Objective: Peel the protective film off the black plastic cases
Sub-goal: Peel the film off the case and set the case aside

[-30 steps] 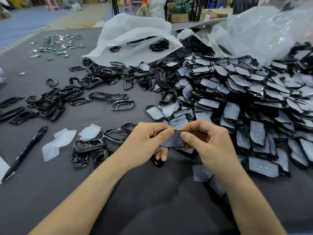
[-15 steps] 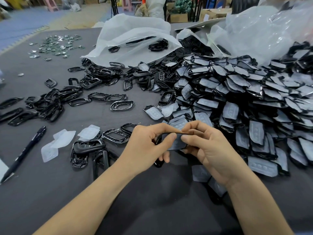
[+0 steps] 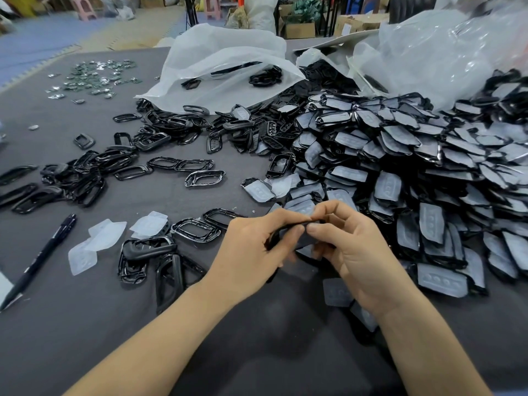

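At the workbench, both hands meet over one black case (image 3: 287,226), held in the air just in front of the near edge of the big heap of film-covered cases (image 3: 400,172). My left hand (image 3: 251,252) pinches one end between thumb and curled fingers. My right hand (image 3: 357,252) pinches the other end at its top edge. I cannot tell whether a film corner is lifted yet.

To do this well, I would brace the case firmly with the left hand, work a nail under the film's edge, then pull low and steadily so it comes off whole. Peeled films (image 3: 100,238) and bare frames (image 3: 197,230) lie left of the heap, a pen (image 3: 40,258) farther left. I can read no brand or writing.
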